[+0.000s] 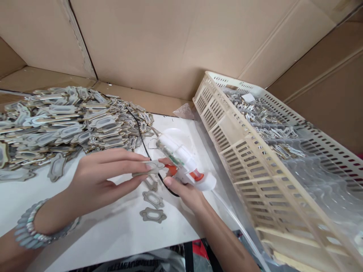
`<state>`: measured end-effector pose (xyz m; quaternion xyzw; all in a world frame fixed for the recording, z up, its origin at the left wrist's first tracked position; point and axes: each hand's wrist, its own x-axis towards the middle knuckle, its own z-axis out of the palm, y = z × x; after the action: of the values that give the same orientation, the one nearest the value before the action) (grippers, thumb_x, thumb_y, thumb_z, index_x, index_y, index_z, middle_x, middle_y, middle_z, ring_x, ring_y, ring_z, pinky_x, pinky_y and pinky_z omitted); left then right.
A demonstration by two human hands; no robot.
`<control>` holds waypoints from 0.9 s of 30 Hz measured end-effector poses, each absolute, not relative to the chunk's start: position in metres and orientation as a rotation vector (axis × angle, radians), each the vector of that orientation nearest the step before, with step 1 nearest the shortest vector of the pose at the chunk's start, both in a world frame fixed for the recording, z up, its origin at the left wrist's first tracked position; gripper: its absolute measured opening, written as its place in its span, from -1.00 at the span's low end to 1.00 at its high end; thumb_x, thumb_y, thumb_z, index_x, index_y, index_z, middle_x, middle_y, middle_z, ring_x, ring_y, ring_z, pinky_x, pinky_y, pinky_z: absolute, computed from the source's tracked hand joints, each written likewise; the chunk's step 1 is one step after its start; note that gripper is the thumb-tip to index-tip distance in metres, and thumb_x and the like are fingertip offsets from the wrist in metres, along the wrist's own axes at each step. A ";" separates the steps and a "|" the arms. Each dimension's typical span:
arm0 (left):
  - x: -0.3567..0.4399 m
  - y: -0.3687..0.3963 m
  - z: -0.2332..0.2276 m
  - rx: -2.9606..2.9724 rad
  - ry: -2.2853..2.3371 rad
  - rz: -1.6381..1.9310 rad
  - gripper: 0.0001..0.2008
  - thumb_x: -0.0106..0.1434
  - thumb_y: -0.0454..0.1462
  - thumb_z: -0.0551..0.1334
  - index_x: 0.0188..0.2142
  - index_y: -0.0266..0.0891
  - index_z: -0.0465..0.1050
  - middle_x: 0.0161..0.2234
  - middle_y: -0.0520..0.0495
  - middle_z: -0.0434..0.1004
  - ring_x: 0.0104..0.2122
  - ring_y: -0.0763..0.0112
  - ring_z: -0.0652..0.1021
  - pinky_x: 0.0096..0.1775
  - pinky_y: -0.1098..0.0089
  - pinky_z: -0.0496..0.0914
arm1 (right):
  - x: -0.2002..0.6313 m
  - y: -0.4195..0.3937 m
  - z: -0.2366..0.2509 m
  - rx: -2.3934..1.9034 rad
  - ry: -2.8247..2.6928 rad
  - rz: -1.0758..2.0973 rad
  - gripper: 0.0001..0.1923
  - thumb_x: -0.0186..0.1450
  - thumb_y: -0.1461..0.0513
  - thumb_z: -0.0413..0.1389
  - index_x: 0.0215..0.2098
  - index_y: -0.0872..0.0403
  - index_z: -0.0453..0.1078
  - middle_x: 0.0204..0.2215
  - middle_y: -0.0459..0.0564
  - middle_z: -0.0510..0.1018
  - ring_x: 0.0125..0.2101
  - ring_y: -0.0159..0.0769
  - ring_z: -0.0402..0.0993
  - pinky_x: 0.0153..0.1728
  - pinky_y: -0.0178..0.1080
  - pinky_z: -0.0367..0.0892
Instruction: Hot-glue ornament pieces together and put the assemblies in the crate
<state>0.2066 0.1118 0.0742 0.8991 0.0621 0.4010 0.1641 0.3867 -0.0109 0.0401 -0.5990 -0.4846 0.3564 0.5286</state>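
Near the middle of the white table, my left hand (110, 173) pinches a small grey frame-shaped piece (154, 165) between thumb and fingers. My right hand (184, 190) is wrapped around a white hot glue gun (181, 155) with an orange trigger; its metal nozzle points up and to the left, beyond the held piece. Below my left fingertips, several similar frame pieces (153, 214) lie in a column on the table, the upper one partly hidden. A large heap of such pieces (68, 124) spreads to the left, behind my left hand.
A cream plastic crate (235, 151) stands on the right, with small metallic parts (269, 132) among clear plastic trays inside. Cardboard walls (147, 45) enclose the back. A black cord (141, 138) crosses the table, and a white rod (238, 223) extends behind the glue gun.
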 end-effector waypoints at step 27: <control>0.194 0.136 0.071 2.956 0.319 1.681 -0.80 0.16 -0.39 0.43 -0.26 -0.22 0.48 -0.33 -0.16 0.68 -0.44 0.25 0.62 -0.39 0.25 0.50 | 0.390 -0.009 0.024 -1.367 -1.580 0.305 -0.83 0.29 0.19 0.17 -0.46 0.03 0.37 -0.45 -0.05 0.50 -0.49 -0.32 0.40 -0.44 -0.25 0.32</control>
<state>0.1942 0.1363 0.0708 0.8575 0.0924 0.4874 -0.1365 0.3901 -0.0089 0.0238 -0.5635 -0.6513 0.1258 0.4924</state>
